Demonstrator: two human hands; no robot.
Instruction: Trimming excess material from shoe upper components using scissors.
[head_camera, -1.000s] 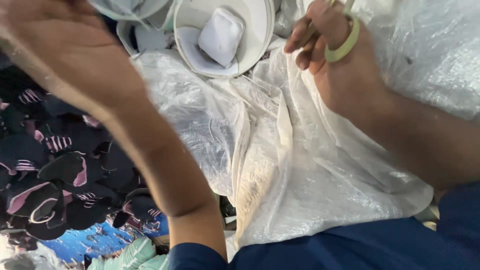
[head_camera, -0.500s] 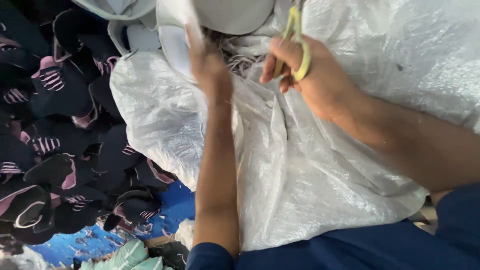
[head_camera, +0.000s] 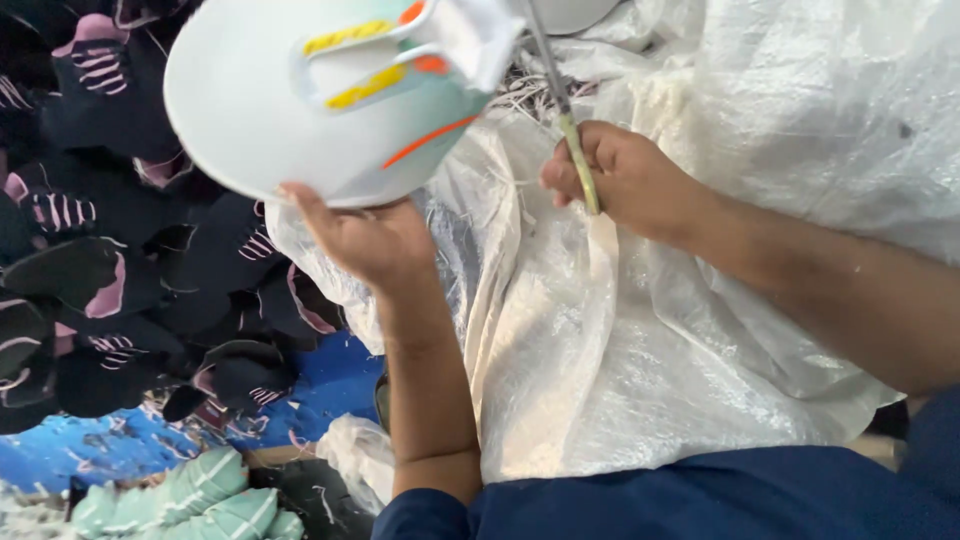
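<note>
A: White moulded piece (head_camera: 290, 110), round-edged, with a mint panel and yellow and orange marks on its face. I see it raised at the top left of the view, tilted, face toward the camera.

B: What holds it?

A: My left hand (head_camera: 375, 240) supports it from below. Fingers are curled up against the lower rim, thumb side toward me. The grip is pressed onto the rim, not spread. Holding it by the edge leaves the printed face and the white flap at its upper right uncovered.

B: And the right hand?

A: The right hand (head_camera: 625, 180) is closed round scissors (head_camera: 575, 150). Yellow-green handle sits in the fist; the grey blades run up and left, tips close to the flap on the piece. I cannot tell whether the blades touch it, nor whether they are parted.

B: Why that angle?

A: My judgement: the piece is turned so its upper right edge meets the blades, and the fist keeps the tool steady.

B: What lies beneath?

A: A white woven sack (head_camera: 640, 350) is spread over the lap, under both forearms. Loose threads (head_camera: 520, 90) lie on it just below the blades.

B: Further out?

A: Left, a heap of dark pieces (head_camera: 90, 280) with pink marks. Below those, blue sheeting (head_camera: 330, 375). Bottom left, mint pieces (head_camera: 200, 495) stacked together, well apart from the hands.
</note>
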